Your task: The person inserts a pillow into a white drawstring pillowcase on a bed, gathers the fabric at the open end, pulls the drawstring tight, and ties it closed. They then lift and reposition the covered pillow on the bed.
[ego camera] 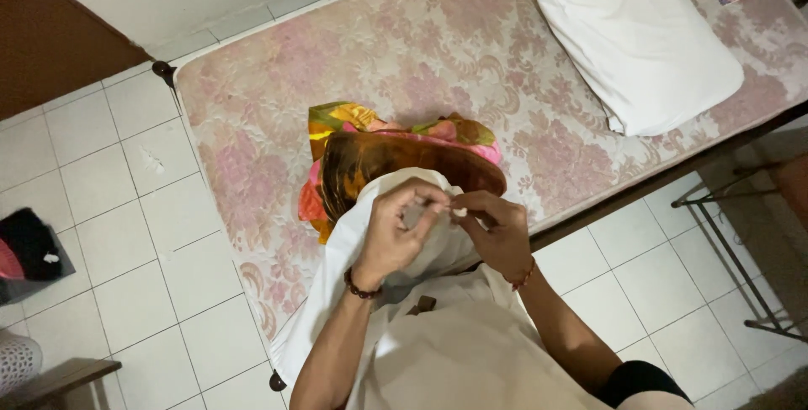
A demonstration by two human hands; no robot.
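Note:
My left hand (396, 233) and my right hand (498, 233) meet in front of me and pinch the edge of a white cloth (353, 233), which hangs down over my lap. A bead bracelet sits on my left wrist and a thin red thread on my right. Just beyond my hands, a colourful folded fabric (396, 153) in orange, pink and brown lies on the bare pink floral mattress (471, 39). The white cloth partly covers its near edge.
A white pillow (640, 39) lies on the mattress at the upper right. The floor is white tile (135, 233). A dark bag (29, 246) sits at the left edge, a metal frame (741, 250) stands at the right, and a brown door (50, 39) is upper left.

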